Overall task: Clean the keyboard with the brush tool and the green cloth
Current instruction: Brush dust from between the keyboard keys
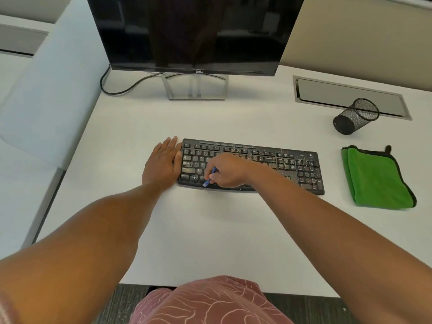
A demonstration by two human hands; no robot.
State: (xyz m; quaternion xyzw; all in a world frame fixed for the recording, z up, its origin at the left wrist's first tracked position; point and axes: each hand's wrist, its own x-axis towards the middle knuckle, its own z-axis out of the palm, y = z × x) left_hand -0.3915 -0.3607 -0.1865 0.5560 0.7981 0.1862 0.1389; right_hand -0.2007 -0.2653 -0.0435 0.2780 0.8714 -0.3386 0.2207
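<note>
Left hand [162, 163]: we see it lying flat on the white desk [210, 230] with the fingers straight and close together, its thumb side touching the left end of the keyboard.

Keyboard [301, 170]: black, lying in the middle of the desk in front of the monitor; we make out small pale specks scattered over its right half (thickest around the number pad and arrow keys).

Right hand [225, 170]: it reaches over the left-centre keys, fingers curled and clamped on the brush tool.

Brush tool [209, 177]: a slim blue stick that slants down to the left out of the right hand, its lower tip at the bottom row of keys; we cannot tell whether the tip touches them, and the bristles are too blurred to make out.

Monitor [194, 31]: dark screen on a silver stand at the back of the desk, a black cable [121, 87] looping off to its left.

Mesh cup [356, 115]: a black wire pen holder tipped on its side, behind the cloth, near the grey hatch [327, 94] set in the desk.

Green cloth [376, 178]: folded, dark-edged, flat on the desk just to the right of the keyboard, apart from both hands.
</note>
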